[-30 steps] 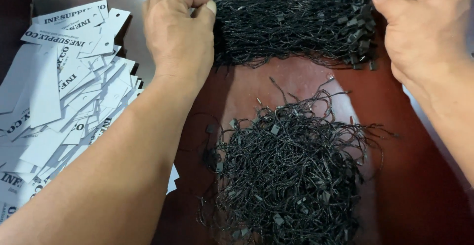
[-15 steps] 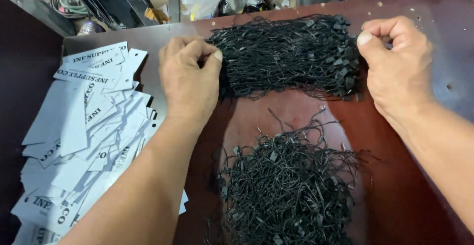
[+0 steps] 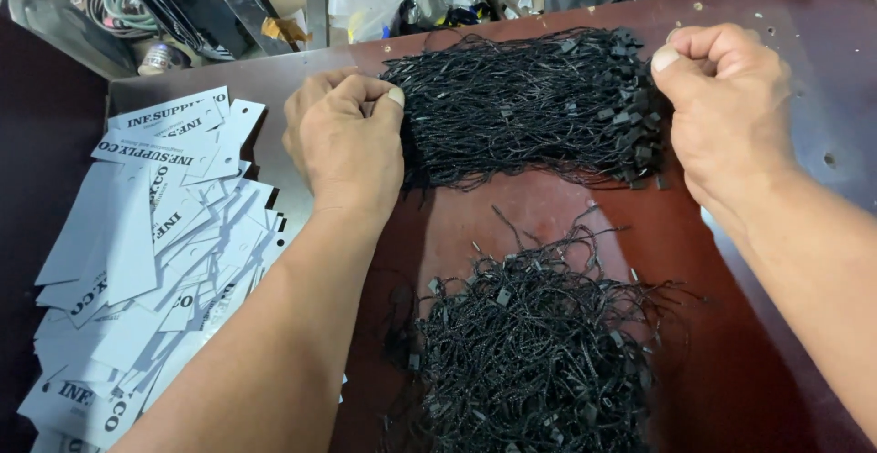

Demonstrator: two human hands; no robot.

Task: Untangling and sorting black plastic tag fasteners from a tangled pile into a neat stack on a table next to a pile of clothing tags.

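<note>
My left hand (image 3: pixel 345 138) and right hand (image 3: pixel 726 106), both clenched, pinch opposite ends of the bundle of black cords (image 3: pixel 525 106), which lies crosswise between them on the table (image 3: pixel 804 15).

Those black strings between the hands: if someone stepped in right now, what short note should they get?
Left hand: fist closed, pinching the left end of the straightened bundle of black strings.
Right hand: fist closed on the bundle's right end, where the small black plastic ends sit.
The bundle lies stretched across the far part of the dark red table.
Nearer lies a loose tangled heap of black strings, untouched by either hand.
A spread pile of white card tags lies to the left.
Done: one bundle aligned. Left: the tangled heap is unsorted.
</note>
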